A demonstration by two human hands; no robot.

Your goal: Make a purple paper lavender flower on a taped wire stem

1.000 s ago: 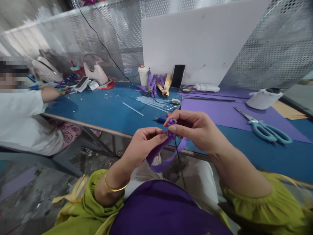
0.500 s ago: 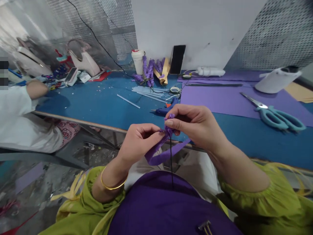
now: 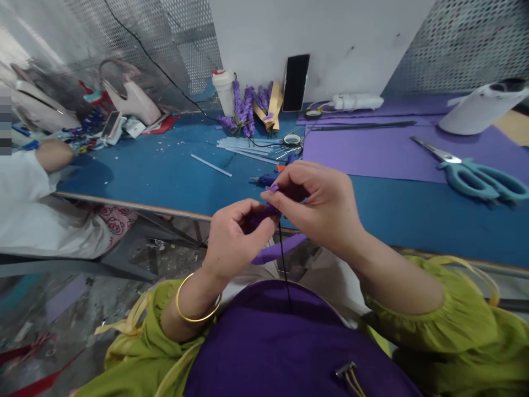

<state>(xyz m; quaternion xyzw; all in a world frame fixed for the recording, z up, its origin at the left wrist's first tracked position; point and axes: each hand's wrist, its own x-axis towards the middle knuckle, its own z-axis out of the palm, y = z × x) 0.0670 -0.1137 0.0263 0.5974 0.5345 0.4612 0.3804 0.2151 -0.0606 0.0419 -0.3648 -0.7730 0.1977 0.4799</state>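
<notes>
Between my hands is a purple paper strip, its upper end gathered round the top of a thin dark stem. My left hand is closed on the strip, thumb and fingers pinching it beside the stem. With thumb and forefinger, my right hand pinches the purple tip at the top. The strip's free part loops down behind the stem, which hangs toward my lap. Just beyond my fingers, a blue glue gun lies on the table, partly hidden by my right hand.
Teal-handled scissors lie on purple sheets at right. Clear glue sticks, tape, finished purple flowers, a white cup and a propped phone stand or lie farther back. A person's arm rests at left.
Both hands have shifted slightly left and up in the picture as the view tilted. My left fingers have drawn the strip in closer, and its hanging loop shows less.
</notes>
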